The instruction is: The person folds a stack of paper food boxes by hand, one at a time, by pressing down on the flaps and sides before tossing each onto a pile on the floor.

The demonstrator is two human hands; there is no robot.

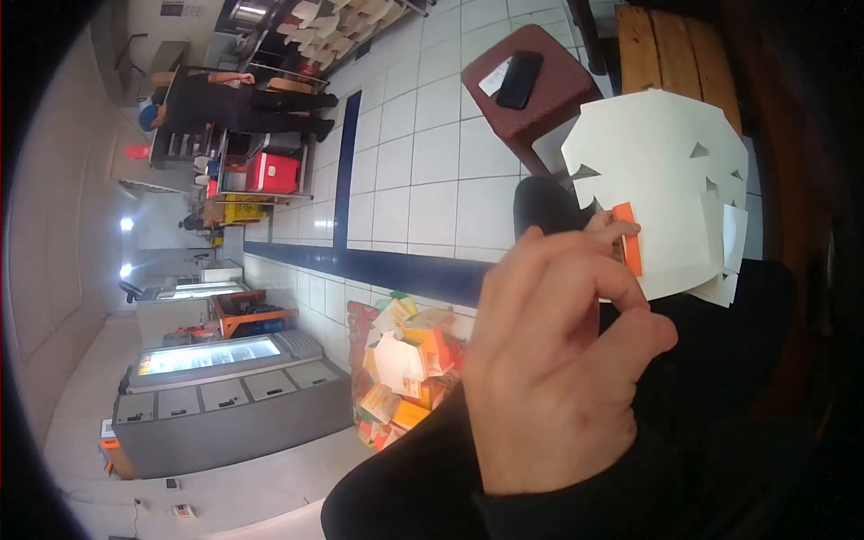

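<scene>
The picture is turned on its side, with the ceiling at the left. My left hand [562, 351] reaches in from the bottom, its fingers curled and the thumb apart from the index finger. Its farther fingertips press on an orange flap [627, 238] at the edge of a white cardboard box blank [666, 171]. This blank is mostly flat, with cut slots and angled corners. More white card [733, 238] shows at its far edge, over my dark-clothed lap [711, 369]. My right hand does not show.
A maroon stool [504, 58] holds a black phone [520, 79] and paper. Folded orange-and-white boxes [400, 360] fill a red crate [357, 324] on the tiled floor. Beyond are a co-worker [225, 99], a red cooler [273, 173], a grey refrigerated counter [234, 414] and a wooden bench [670, 45].
</scene>
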